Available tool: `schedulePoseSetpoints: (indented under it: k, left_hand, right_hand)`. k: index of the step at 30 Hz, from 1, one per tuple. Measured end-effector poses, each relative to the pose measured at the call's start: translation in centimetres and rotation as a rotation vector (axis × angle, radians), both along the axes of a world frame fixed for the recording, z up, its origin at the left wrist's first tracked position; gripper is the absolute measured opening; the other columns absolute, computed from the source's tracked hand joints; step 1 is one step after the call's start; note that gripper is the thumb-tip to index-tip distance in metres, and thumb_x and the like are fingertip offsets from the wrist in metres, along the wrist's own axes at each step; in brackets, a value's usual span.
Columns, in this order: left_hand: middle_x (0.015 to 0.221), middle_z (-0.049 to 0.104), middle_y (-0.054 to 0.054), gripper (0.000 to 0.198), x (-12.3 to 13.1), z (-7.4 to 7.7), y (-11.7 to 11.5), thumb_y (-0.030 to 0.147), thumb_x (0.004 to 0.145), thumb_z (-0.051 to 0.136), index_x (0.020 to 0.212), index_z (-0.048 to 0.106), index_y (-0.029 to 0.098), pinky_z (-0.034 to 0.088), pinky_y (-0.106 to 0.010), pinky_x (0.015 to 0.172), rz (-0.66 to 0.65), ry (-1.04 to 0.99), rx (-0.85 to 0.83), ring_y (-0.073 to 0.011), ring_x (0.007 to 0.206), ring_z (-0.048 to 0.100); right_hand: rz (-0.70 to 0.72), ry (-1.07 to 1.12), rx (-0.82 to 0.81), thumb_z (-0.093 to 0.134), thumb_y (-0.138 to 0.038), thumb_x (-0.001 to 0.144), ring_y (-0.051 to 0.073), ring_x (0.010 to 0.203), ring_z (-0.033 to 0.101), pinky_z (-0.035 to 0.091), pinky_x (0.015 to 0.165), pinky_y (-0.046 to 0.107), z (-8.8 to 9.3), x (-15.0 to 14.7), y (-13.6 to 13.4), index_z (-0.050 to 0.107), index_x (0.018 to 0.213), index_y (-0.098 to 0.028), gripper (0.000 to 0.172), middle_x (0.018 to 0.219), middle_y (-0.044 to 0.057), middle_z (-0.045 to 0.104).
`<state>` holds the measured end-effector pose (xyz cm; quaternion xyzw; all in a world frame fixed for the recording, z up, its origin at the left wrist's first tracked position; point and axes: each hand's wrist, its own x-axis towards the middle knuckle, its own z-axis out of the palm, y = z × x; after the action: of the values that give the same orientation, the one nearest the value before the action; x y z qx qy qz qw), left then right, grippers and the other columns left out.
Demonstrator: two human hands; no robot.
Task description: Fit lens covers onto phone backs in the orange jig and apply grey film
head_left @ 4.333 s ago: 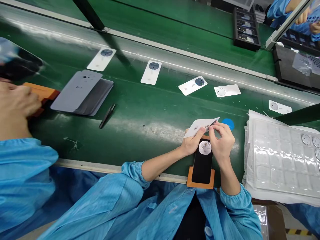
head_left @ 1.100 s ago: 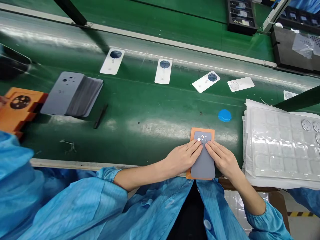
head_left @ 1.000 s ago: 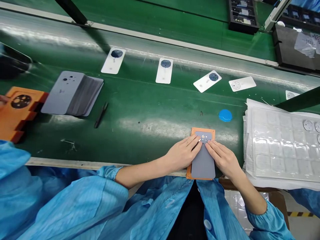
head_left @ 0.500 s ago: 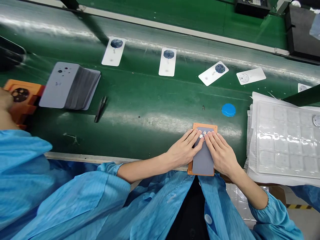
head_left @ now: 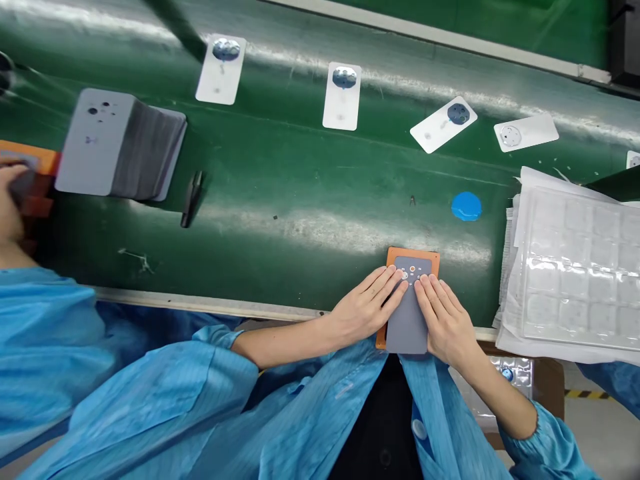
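A grey phone back panel (head_left: 407,327) with small camera holes at its far end lies on an orange fixture plate (head_left: 425,253) at the table's near edge. My left hand (head_left: 367,303) rests on the panel's left side, fingers stretched out and tips beside the holes. From the other side my right hand (head_left: 445,313) lies with straight fingers on the right part of the panel. Neither hand is closed around it. A round whitish piece (head_left: 405,275) shows among the holes near my left fingertips.
Black tweezers (head_left: 192,199) and a fanned stack of grey panels (head_left: 95,147) lie left. White cards (head_left: 342,97) with dark round films line the back. A blue disc (head_left: 467,207) lies before a clear compartment tray (head_left: 565,267). A co-worker's hand (head_left: 10,207) is at far left.
The view has shifted. The panel sits slightly nearer me on the orange plate, and my fingertips uncover more of the holes. At far left, the co-worker's hand now has a dark grey piece over the orange block.
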<state>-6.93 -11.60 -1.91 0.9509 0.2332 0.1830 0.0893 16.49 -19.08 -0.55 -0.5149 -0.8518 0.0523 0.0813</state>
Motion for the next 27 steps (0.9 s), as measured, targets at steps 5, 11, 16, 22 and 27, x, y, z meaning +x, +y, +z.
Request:
schedulePoseSetpoints:
  k: [5,11,16,22,27]
  left_hand:
    - [0.143,0.059,-0.02,0.049,-0.7,-0.4,-0.5,0.013,0.1,0.049,0.149,0.044,0.009,0.047,-0.05,0.117,-0.02,-0.022,-0.011,-0.0332,0.141,0.049]
    - [0.139,0.062,-0.021,0.048,-1.5,-0.4,0.4,0.016,0.097,0.06,0.144,0.051,0.007,0.042,-0.053,0.12,-0.096,-0.087,-0.091,-0.0331,0.14,0.051]
    - [0.148,0.056,-0.013,0.06,-2.7,1.4,3.5,0.031,0.094,0.069,0.149,0.049,0.021,0.028,-0.056,0.125,-0.235,-0.063,-0.428,-0.0299,0.145,0.044]
    - [0.139,0.064,-0.012,0.06,0.1,4.2,5.7,0.035,0.087,0.075,0.142,0.055,0.022,0.05,-0.044,0.111,0.059,-0.456,-0.912,-0.0277,0.13,0.061]
    - [0.083,0.072,-0.004,0.023,4.0,5.1,5.8,0.037,0.092,0.066,0.09,0.068,0.015,0.055,-0.025,0.067,0.239,-0.643,-1.143,-0.0161,0.073,0.069]
  right_hand:
    - [-0.013,-0.002,-0.043,0.038,-0.005,0.085,0.032,0.15,0.036,0.042,0.12,0.052,0.2,-0.3,-0.9,0.01,0.163,-0.008,0.083,0.16,0.016,0.039]
    - [0.004,-0.009,-0.023,0.039,-0.003,0.087,0.032,0.149,0.038,0.043,0.12,0.051,-0.1,-0.2,-1.3,0.015,0.162,-0.007,0.08,0.158,0.017,0.041]
    - [0.003,0.158,0.014,0.041,-0.004,0.094,0.028,0.142,0.05,0.046,0.118,0.049,-0.2,0.7,-0.6,0.033,0.159,-0.02,0.068,0.151,0.011,0.053]
    - [-0.321,1.003,0.006,0.058,-0.024,0.098,0.029,0.104,0.075,0.064,0.09,0.049,0.6,0.5,1.8,0.073,0.118,-0.024,0.025,0.114,0.009,0.077]
    - [-0.649,1.569,-0.064,0.067,-0.04,0.092,0.021,0.07,0.073,0.064,0.067,0.039,0.4,-0.6,4.9,0.072,0.089,-0.02,0.02,0.083,0.006,0.077]
